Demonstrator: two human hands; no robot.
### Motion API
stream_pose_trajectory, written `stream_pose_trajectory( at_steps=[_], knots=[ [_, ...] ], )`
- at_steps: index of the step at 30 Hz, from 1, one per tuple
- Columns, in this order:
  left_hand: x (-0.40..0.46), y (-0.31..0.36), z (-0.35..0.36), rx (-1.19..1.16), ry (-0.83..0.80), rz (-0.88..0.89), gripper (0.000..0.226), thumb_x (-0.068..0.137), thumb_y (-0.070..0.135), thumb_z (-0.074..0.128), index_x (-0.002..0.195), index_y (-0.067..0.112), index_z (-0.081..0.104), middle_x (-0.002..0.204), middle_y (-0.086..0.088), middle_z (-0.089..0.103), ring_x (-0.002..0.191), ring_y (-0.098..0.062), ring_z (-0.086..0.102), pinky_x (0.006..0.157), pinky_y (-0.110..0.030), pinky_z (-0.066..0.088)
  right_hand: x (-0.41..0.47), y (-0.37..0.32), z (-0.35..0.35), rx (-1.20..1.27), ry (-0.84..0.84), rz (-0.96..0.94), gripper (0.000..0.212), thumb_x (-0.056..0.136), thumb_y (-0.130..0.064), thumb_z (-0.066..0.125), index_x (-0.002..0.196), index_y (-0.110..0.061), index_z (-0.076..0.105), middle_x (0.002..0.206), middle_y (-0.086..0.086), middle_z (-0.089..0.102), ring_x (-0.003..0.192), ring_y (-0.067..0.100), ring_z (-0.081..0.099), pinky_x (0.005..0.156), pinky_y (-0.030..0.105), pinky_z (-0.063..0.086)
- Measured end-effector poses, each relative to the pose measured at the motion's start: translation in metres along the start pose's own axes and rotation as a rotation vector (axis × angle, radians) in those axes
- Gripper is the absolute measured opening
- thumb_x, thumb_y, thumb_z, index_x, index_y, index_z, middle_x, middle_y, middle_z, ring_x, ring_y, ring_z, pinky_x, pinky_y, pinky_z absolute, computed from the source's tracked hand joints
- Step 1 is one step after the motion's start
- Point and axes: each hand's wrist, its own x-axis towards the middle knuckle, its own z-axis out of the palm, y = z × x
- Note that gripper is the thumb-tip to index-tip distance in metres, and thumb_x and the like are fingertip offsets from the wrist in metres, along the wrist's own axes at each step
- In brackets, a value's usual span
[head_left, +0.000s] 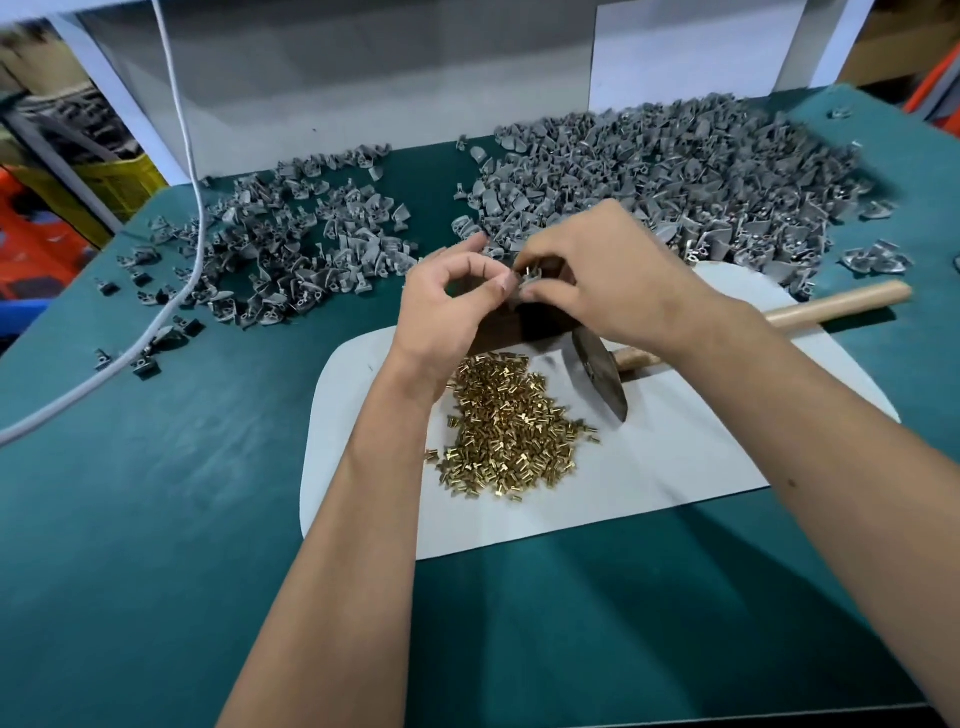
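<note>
Left hand (448, 299), right hand (597, 275) curled, pinching grey part (525, 279) together.

Left hand (447, 296) and right hand (597, 280) meet on a small part (525, 278) above a block (498, 335), at the far edge of the mat (675, 467) on the tabletop (156, 519). Pin pile (509, 426): on mat, nearer than hands. Hammer (602, 374): under right wrist. Lesser parts heap (291, 249): beyond, left. Larger heap (675, 171): beyond, right. Cable (198, 223): far left

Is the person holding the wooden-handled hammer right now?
No, the wooden-handled hammer lies on the white mat while the left hand and right hand pinch a small grey plastic part.
</note>
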Motion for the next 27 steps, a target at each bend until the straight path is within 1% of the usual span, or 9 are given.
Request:
stream_pose_trajectory(
  at_steps=[3,6,8,11,16,19,22,25,27],
  knots=[
    [0.004,-0.006,-0.012,0.169,0.203,0.039,0.002,0.093,0.025,0.073,0.092,0.025,0.071,0.11,0.007,0.069,0.122,0.001,0.055,0.104,-0.03,0.042,0.005,0.007,0.003,-0.035,0.051,0.049,0.029,0.09,-0.05,0.07,0.098,-0.023,0.076,0.085,0.002,0.074,0.075,0.019,0.064,0.078,0.034,0.056],
    [0.009,-0.022,-0.038,0.547,0.432,-0.134,0.027,0.093,0.049,0.067,0.112,0.029,0.069,0.12,0.006,0.062,0.136,-0.025,0.039,0.109,-0.043,0.036,0.011,0.017,0.005,-0.101,0.049,0.128,0.044,0.086,-0.065,0.065,0.08,-0.022,0.071,0.072,0.0,0.067,0.064,0.014,0.059,0.067,0.03,0.05],
    [0.009,-0.03,-0.055,0.736,0.489,-0.263,0.042,0.091,0.057,0.062,0.123,0.031,0.066,0.133,0.001,0.061,0.141,-0.031,0.03,0.111,-0.048,0.032,0.014,0.023,0.006,-0.127,0.048,0.176,0.048,0.085,-0.069,0.064,0.068,-0.024,0.062,0.064,-0.003,0.061,0.059,0.013,0.054,0.065,0.029,0.043],
    [0.008,-0.036,-0.069,0.791,0.483,-0.33,0.051,0.091,0.058,0.059,0.134,0.029,0.061,0.15,0.0,0.051,0.149,-0.034,0.02,0.119,-0.053,0.023,0.021,0.029,0.005,-0.146,0.071,0.251,0.054,0.081,-0.071,0.067,0.057,-0.025,0.053,0.056,-0.006,0.054,0.054,0.01,0.049,0.068,0.031,0.046],
    [0.007,-0.043,-0.071,0.923,0.265,-0.302,0.055,0.095,0.055,0.058,0.146,0.036,0.05,0.168,0.006,0.025,0.157,-0.029,0.005,0.127,-0.051,0.002,0.034,0.041,0.0,-0.116,0.176,0.447,0.055,0.072,-0.074,0.073,0.06,-0.02,0.065,0.063,0.004,0.066,0.067,0.024,0.065,0.067,0.032,0.05],
    [0.01,-0.047,-0.073,0.886,0.261,-0.199,0.045,0.097,0.046,0.063,0.137,0.027,0.062,0.16,0.004,0.043,0.154,-0.025,0.021,0.126,-0.039,0.011,0.037,0.039,-0.002,-0.069,0.16,0.43,0.041,0.078,-0.064,0.076,0.072,-0.024,0.071,0.075,0.007,0.072,0.074,0.024,0.067,0.074,0.032,0.053],
    [0.013,-0.046,-0.073,0.794,0.315,-0.127,0.027,0.093,0.032,0.071,0.116,0.018,0.074,0.134,0.002,0.066,0.135,-0.026,0.045,0.115,-0.029,0.031,0.036,0.011,0.0,-0.024,0.06,0.158,0.023,0.087,-0.047,0.076,0.075,-0.029,0.068,0.076,-0.003,0.068,0.074,0.015,0.065,0.079,0.03,0.054],
    [0.012,-0.042,-0.07,0.725,0.367,-0.135,0.008,0.088,0.023,0.076,0.096,0.022,0.077,0.111,0.004,0.074,0.114,-0.026,0.061,0.098,-0.034,0.051,0.029,-0.032,0.005,0.095,-0.162,-0.11,0.017,0.086,-0.038,0.079,0.076,-0.026,0.072,0.074,-0.015,0.067,0.071,0.003,0.067,0.073,0.025,0.057],
    [0.011,-0.037,-0.068,0.693,0.392,-0.113,0.007,0.084,0.018,0.077,0.085,0.024,0.078,0.095,0.007,0.076,0.099,-0.018,0.067,0.086,-0.029,0.054,0.023,-0.057,0.012,0.125,-0.377,-0.217,0.012,0.084,-0.037,0.082,0.08,-0.027,0.075,0.073,-0.019,0.068,0.069,-0.006,0.065,0.069,0.016,0.055]
  ],
)
